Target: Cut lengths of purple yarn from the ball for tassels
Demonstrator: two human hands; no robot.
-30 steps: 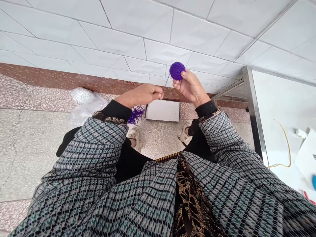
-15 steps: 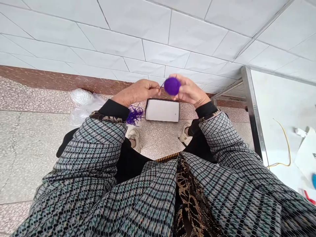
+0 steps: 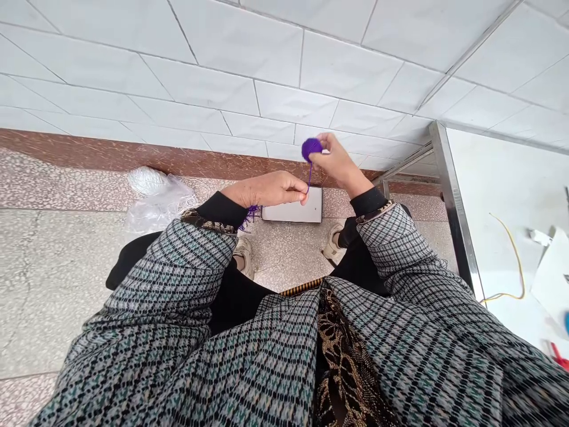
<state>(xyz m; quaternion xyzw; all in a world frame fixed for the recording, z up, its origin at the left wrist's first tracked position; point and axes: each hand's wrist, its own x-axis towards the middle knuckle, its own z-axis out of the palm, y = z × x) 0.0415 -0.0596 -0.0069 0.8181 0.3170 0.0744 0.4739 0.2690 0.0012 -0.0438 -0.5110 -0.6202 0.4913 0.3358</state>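
A ball of purple yarn [image 3: 311, 149] is gripped in the fingers of my right hand [image 3: 334, 159], raised in front of the tiled wall. From the ball a taut purple strand [image 3: 310, 177] runs down to my left hand [image 3: 280, 188], whose thumb and fingers pinch it. The left hand is lower and to the left, over the shallow box. More purple yarn [image 3: 249, 218] lies loose and tangled below my left wrist, partly hidden by the sleeve.
On the floor lies a shallow dark-edged box with a white surface [image 3: 293, 212], between two shoes [image 3: 333, 244]. Left of it are a white yarn ball [image 3: 147, 179] and a clear plastic bag [image 3: 153, 207]. A white table [image 3: 489, 196] with a yellow cord [image 3: 518, 261] stands at right.
My left hand has moved down and to the right with the strand. My right hand has turned the yarn ball, and the strand now hangs below it instead of running sideways.
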